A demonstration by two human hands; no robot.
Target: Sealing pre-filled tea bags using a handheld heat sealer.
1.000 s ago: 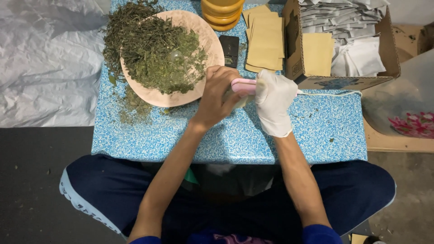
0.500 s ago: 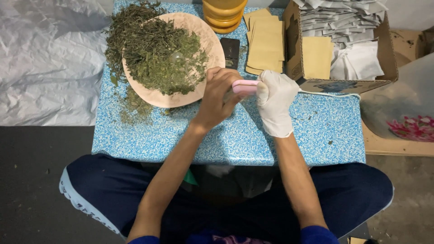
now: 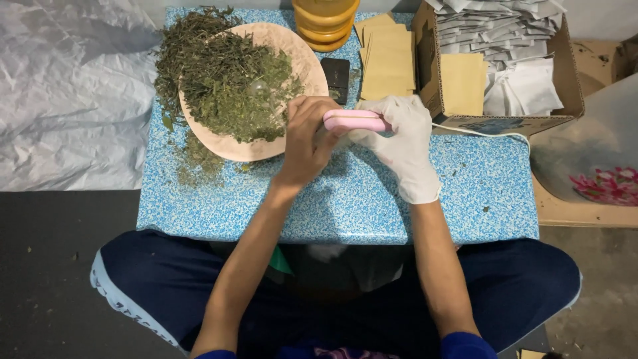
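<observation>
Pink plastic, a small handheld sealer [image 3: 355, 120], is seen from the head camera above a blue speckled table [image 3: 332, 199]. It is clamped between a bare left hand [image 3: 307, 139] and a white-gloved right hand [image 3: 402, 143], beside a tray [image 3: 309, 63] of dried green herb [image 3: 226, 83]. The sealer is judged light, rigid and smooth, best gripped along its sides.

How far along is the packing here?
Done: white filled sachets piled in the cardboard box. In hand: left hand and gloved right hand grip a pink handheld device. Left: a heap of dried green leaves and empty tan pouches.
</observation>
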